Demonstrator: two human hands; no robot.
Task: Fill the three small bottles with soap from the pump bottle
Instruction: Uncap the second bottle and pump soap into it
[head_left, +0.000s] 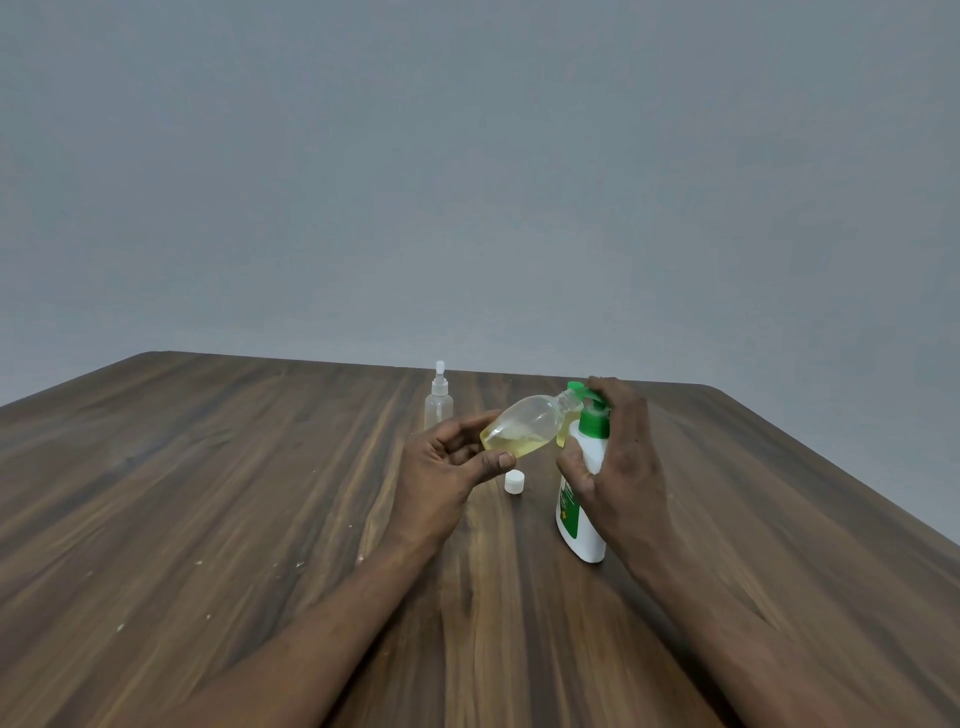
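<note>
The left hand (441, 467) is closing its fingers (501, 460) around the tilted small bottle (524, 428), bringing its open neck to the pump bottle (584, 499) nozzle to catch soap, while the right hand (618, 457) is gripping that pump bottle, apparently pressing its head, the white cap (514, 481) lying on the bench (208, 493) just left of it.

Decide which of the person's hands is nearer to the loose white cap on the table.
Left. The left hand hovers just beside the white cap; the right hand is farther right, around the pump bottle.

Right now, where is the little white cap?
The small white cap lies on the wooden table, centre of the head view, just below the tilted bottle and between the left hand and the pump bottle.
</note>
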